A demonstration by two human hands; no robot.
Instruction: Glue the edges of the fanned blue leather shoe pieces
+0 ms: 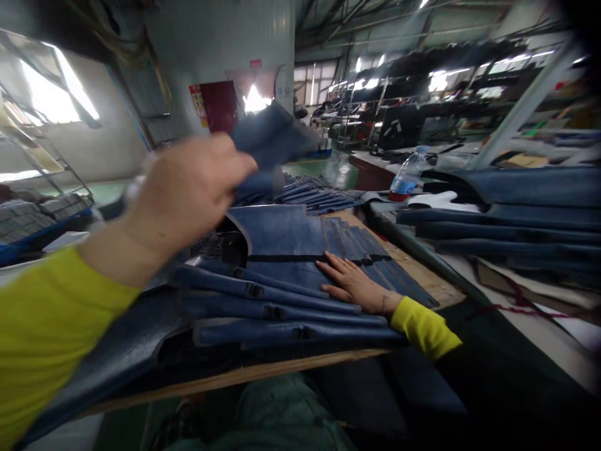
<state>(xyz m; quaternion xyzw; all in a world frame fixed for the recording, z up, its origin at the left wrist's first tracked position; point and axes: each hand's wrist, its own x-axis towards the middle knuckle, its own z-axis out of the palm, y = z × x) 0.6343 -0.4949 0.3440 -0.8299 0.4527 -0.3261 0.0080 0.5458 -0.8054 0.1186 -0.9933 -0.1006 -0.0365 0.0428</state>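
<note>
My left hand (pixel 188 194) is raised above the table, smeared by motion. Its fingers are closed on a dark blue fabric piece (pixel 272 138), which sticks out ahead of the fingertips and is blurred too. Lower down, my right hand (pixel 352 285) lies flat with fingers spread on a blue panel (pixel 282 232) crossed by a black strip. Overlapping blue pieces (pixel 370 250) fan out beside that hand. Several folded blue pieces (pixel 282 313) lie in a row in front of me, nearest my right wrist.
The wooden table edge (pixel 253 374) runs before my lap. More blue pieces (pixel 310 191) are heaped at the far end. On the right stand a plastic bottle (pixel 409 172) and another stack of blue panels (pixel 526 213). A red cord (pixel 521 307) hangs nearby.
</note>
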